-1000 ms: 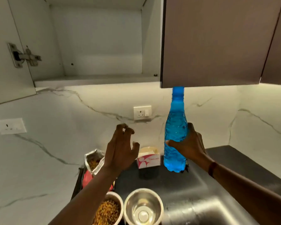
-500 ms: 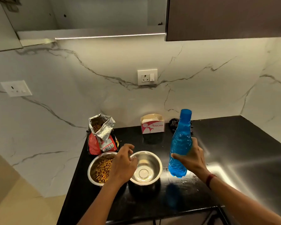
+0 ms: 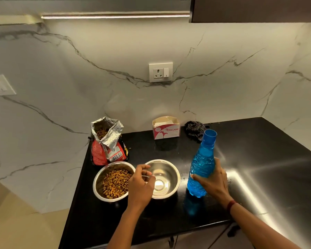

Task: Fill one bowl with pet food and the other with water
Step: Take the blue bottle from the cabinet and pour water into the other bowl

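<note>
We see two steel bowls side by side on the black counter (image 3: 169, 216), touching or nearly so. The left bowl (image 3: 99, 178) is full of brown pet food; the right bowl (image 3: 171, 172) looks empty and shiny. Our left hand (image 3: 141, 187) pinches the near left rim of the right bowl, fingers curled over the edge. Our right hand (image 3: 213, 184) is wrapped around the lower body of the blue bottle (image 3: 202, 164), which stands slightly tilted just right of the right bowl; whether its base rests on the counter we cannot tell. Behind the left bowl stands the open food bag (image 3: 108, 142). A small box (image 3: 166, 131) and a dark cloth (image 3: 195, 129) sit at the far wall.
</note>
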